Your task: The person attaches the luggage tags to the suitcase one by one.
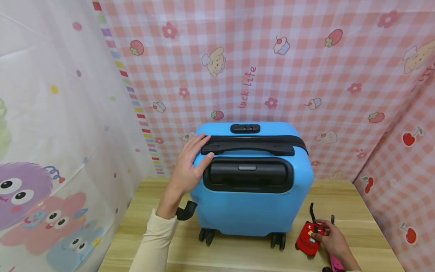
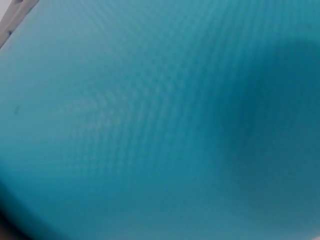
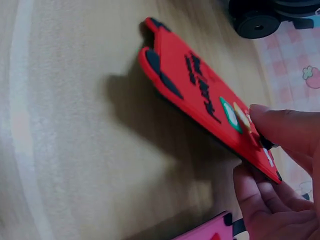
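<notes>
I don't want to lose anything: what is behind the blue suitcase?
Behind the blue suitcase, pink checked cloth shows above it and to both sides. Whatever is directly behind the suitcase is covered and cannot be seen.

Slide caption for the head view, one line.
Left hand resting on a blue suitcase, right hand pinching a red luggage tag beside it.

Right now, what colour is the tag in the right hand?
Mostly red; the tag shows best in the right wrist view.
</notes>
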Available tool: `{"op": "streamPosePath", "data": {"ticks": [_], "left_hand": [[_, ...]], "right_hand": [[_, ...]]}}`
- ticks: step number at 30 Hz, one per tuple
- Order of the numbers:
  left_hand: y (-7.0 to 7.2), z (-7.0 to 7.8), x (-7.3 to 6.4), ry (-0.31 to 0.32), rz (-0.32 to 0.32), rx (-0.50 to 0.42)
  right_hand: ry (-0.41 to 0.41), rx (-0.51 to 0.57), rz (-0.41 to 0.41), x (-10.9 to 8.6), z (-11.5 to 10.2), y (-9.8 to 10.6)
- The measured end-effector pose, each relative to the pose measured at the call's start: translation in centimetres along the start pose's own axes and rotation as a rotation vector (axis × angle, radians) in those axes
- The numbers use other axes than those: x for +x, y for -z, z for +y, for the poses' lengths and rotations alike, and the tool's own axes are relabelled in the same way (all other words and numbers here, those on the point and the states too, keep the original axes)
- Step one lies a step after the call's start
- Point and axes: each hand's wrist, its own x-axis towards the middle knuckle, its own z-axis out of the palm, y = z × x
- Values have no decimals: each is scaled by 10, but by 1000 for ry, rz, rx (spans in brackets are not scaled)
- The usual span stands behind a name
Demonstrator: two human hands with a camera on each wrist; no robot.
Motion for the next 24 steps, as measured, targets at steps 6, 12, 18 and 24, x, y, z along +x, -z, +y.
{"op": "streamPosePath", "data": {"ticks": [6,12,18,24], "left_hand": [[0,0,0,4,0,4],[1,1,-1,12,0,4],[1,1,-1,14,0,-2],[0,0,-1,13,4,-12]], "right_hand": [[-29,34,-53,-1,-4,3],[-70,106,-90,-3,-4,5],[-106,153,-80,-4,-6,6],[-118,146,-69,-6,-11,6]]}}
